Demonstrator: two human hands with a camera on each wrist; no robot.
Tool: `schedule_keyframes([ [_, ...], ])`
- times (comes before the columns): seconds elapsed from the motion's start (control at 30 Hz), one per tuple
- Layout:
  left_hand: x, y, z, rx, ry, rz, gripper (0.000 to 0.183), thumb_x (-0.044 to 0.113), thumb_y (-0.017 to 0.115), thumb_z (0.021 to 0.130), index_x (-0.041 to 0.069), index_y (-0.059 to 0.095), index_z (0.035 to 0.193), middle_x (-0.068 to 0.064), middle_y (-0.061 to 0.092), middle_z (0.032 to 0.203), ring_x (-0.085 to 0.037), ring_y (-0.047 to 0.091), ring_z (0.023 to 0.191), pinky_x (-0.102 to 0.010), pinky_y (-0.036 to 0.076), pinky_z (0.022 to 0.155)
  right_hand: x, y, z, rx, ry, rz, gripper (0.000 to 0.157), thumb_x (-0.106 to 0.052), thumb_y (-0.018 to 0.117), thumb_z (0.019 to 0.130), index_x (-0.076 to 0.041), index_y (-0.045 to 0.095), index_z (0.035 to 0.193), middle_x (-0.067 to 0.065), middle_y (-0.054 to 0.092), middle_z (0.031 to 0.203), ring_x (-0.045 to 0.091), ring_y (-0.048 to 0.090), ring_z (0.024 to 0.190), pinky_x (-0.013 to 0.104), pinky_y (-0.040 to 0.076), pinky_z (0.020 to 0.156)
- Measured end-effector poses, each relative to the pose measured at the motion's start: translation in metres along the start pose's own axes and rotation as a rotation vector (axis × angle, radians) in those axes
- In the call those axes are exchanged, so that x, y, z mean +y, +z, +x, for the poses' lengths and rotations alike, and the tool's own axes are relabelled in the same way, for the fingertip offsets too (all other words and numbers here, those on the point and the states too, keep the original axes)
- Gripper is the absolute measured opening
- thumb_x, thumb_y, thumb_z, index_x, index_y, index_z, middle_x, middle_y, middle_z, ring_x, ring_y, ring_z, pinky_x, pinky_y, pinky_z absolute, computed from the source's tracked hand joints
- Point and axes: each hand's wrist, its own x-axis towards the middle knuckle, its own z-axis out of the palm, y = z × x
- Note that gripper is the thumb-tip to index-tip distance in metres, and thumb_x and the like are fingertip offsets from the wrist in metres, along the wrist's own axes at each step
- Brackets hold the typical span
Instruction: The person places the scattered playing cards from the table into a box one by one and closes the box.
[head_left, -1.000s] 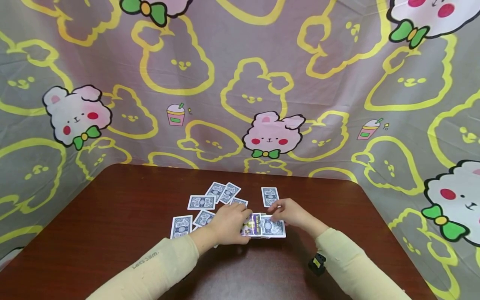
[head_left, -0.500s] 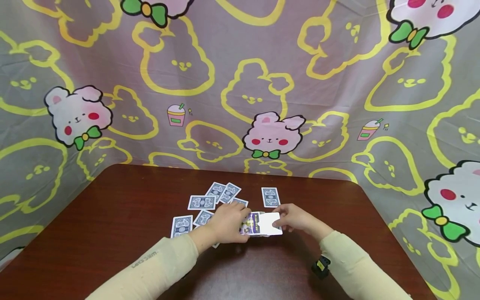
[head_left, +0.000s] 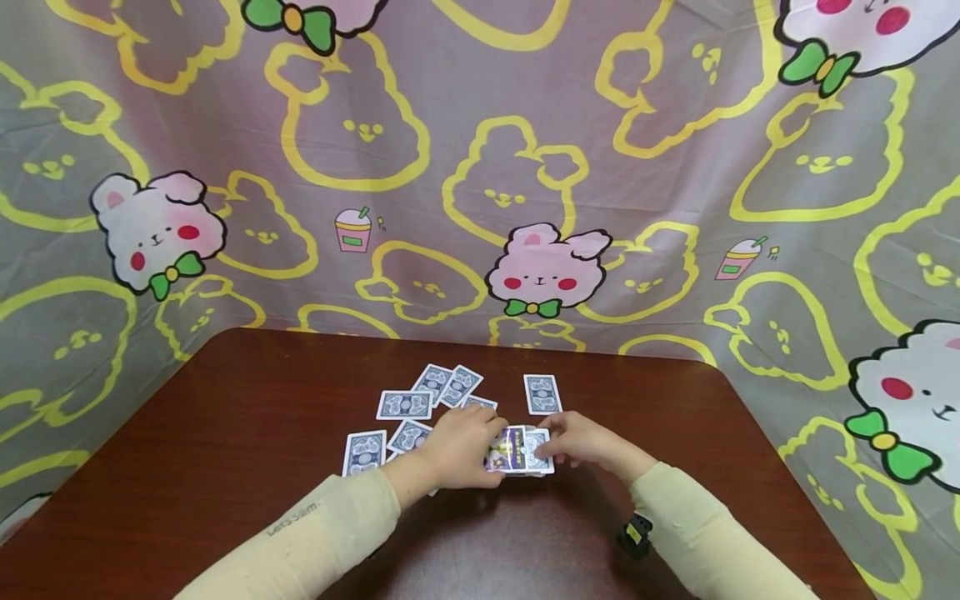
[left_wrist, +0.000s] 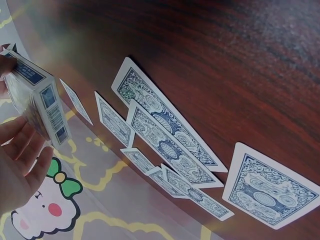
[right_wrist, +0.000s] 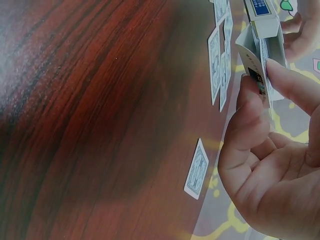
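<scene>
My left hand (head_left: 459,448) grips a card box (head_left: 507,450) with a purple and yellow printed face, held above the table. In the left wrist view, my fingers lie along the sides of the card box (left_wrist: 37,95). Out of its open right end sticks a playing card (head_left: 542,463) with a blue patterned back. My right hand (head_left: 592,442) pinches this card between thumb and fingers, close to the opening. In the right wrist view, the box's opened flap (right_wrist: 248,47) stands beside the card, and my right thumb (right_wrist: 292,82) presses on the card.
Several face-down playing cards lie scattered left of and behind my left hand, among them one card (head_left: 405,405) lying crosswise and another card (head_left: 365,452) nearer me. A single card (head_left: 542,394) lies behind my right hand. The brown table (head_left: 285,392) meets a patterned cloth (head_left: 420,200).
The card sticks out of the box less than a second ago. A plain white surface showed there half a second ago; now a blue back shows. My right hand has moved slightly left.
</scene>
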Motion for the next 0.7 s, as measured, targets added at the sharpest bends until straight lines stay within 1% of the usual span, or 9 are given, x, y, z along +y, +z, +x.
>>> schedule_keyframes([
  [0.13,0.0001,-0.0004,0.0002,0.001,-0.003,0.011,0.061,0.052,0.072,0.064,0.014,0.062,0.11,0.002,0.061,0.098,-0.014,0.057,0.091,-0.03,0.049,0.072,-0.001,0.0006,0.0001,0.013,0.023,-0.005,0.031,-0.013,0.07,0.077,0.002,0.062,0.103,0.0,0.05,0.06,0.01,0.045,0.052,0.021,0.034,0.046],
  [0.27,-0.0001,-0.0009,0.0002,0.0,-0.002,0.005,0.061,0.052,0.072,0.064,0.013,0.062,0.111,0.002,0.061,0.098,-0.014,0.057,0.092,-0.03,0.049,0.072,-0.0015,0.0015,0.0005,0.012,0.032,-0.002,0.032,-0.013,0.07,0.077,0.001,0.061,0.104,0.001,0.051,0.061,0.011,0.047,0.053,0.022,0.036,0.047],
  [0.7,0.0019,0.0,0.0011,-0.005,0.0,0.0,0.062,0.052,0.071,0.065,0.012,0.061,0.112,0.002,0.062,0.099,-0.014,0.057,0.093,-0.029,0.05,0.073,-0.0029,0.0096,0.0035,0.005,0.038,0.006,0.034,-0.014,0.069,0.078,0.001,0.06,0.106,-0.001,0.052,0.065,0.011,0.049,0.058,0.024,0.041,0.049],
])
